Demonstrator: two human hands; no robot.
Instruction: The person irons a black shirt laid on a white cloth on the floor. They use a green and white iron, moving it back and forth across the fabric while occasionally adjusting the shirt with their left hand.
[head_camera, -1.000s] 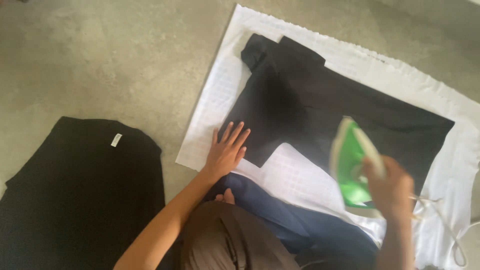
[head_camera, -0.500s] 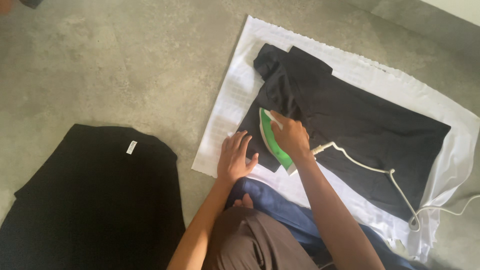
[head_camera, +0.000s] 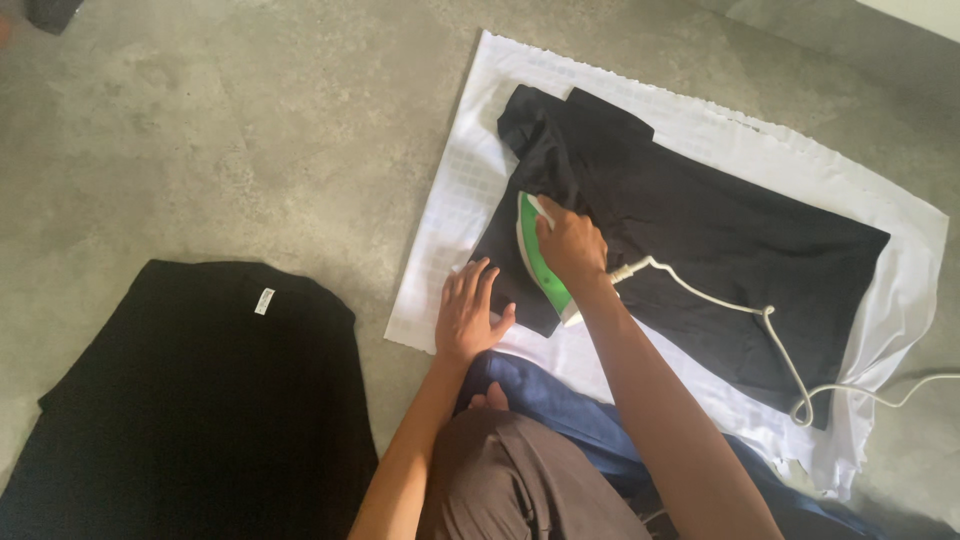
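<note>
1. Lying flat at the far left on the grey concrete floor (head_camera: 200, 130) is a black fabric garment with a small white neck label (head_camera: 190, 400), spread out and well apart from both hands.
2. Next to the right, the left hand (head_camera: 470, 315) rests palm down with its fingers spread, not gripping anything. It presses on the near left edge of the white rectangular cloth sheet (head_camera: 450, 210), with its fingertips just beside the lower corner of the second garment.
3. Below that hand, at the bottom edge of the view, show the person's brown trousers (head_camera: 520, 480) and a fold of dark blue fabric (head_camera: 560, 400) lying partly over the near edge of the white sheet.
4. Further right, the right hand (head_camera: 572, 245) is closed around the handle of the green and white plastic clothes iron (head_camera: 540, 262). The iron sits sole down on the left part of the black shirt-like garment (head_camera: 720, 240), its pointed tip aimed away from the person.
5. That black garment is laid out across the middle of the white sheet, running from the upper left towards the lower right, with a sleeve or collar end bunched at its upper left.
6. Trailing from the rear of the iron, a thin white power cord (head_camera: 740, 310) crosses the black garment, loops near the garment's lower right corner, then runs off the right edge over the floor.
</note>
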